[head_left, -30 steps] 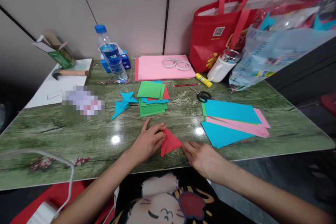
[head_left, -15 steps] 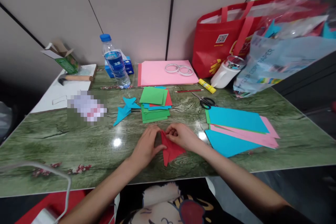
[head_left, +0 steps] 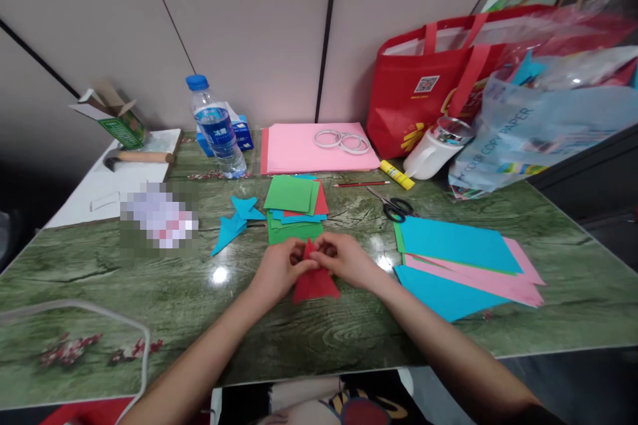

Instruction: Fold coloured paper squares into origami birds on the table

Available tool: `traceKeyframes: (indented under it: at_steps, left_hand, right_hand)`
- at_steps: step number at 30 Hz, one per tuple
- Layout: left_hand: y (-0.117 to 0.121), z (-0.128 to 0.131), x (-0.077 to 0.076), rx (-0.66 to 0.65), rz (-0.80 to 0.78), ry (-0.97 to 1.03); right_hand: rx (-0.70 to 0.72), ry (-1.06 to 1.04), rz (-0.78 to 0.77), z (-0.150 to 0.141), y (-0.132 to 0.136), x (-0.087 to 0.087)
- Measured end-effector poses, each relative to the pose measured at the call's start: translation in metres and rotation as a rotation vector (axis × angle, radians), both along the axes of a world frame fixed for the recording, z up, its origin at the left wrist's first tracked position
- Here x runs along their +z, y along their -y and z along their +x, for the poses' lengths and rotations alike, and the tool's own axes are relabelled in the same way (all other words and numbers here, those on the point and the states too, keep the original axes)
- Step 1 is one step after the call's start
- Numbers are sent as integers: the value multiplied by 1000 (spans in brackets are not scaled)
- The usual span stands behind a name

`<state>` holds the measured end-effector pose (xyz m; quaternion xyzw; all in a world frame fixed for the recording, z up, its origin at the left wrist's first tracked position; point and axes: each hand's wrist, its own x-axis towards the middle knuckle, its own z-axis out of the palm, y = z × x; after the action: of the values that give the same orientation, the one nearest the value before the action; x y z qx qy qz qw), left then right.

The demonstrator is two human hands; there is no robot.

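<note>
The red paper [head_left: 316, 287] is presenting a folded, roughly triangular outline, plain and solid in colour. Its narrow tip is pointing forward between the left hand [head_left: 276, 269] and the right hand [head_left: 351, 260], both of which are pinching its upper part (folds there are being partly hidden). Its broad end is flaring out on the hands' near side.

The folded paper [head_left: 319, 287] is solid red, and the surface [head_left: 239, 339] is streaky green with pinkish-red blossom sprigs [head_left: 70, 349]. Paper stack [head_left: 290, 194] at 12 o'clock mixes green, blue, red; yellow glue stick [head_left: 397, 174] around 1 o'clock.
</note>
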<state>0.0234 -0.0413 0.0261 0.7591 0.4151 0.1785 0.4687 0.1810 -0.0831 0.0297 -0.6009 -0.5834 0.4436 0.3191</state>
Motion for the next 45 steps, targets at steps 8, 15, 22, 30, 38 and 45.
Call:
traceKeyframes:
  at_steps: [8, 15, 22, 30, 38, 45]
  left_hand:
    - [3, 15, -5, -28, -70, 2]
    - [9, 14, -7, -19, -154, 31]
    - [8, 13, -1, -16, -215, 85]
    - [7, 12, 4, -65, -341, 106]
    - [8, 9, 2, -3, -357, 129]
    - [8, 11, 5, -25, -303, 121]
  right_hand:
    - [-286, -344, 117, 4, -4, -4]
    - [-351, -357, 74, 1, -2, -5]
    - [-290, -393, 2, 5, -3, -2]
    - [-206, -677, -203, 14, -4, 3]
    - [-199, -660, -200, 8, -4, 2]
    - [-279, -656, -55, 4, -2, 2]
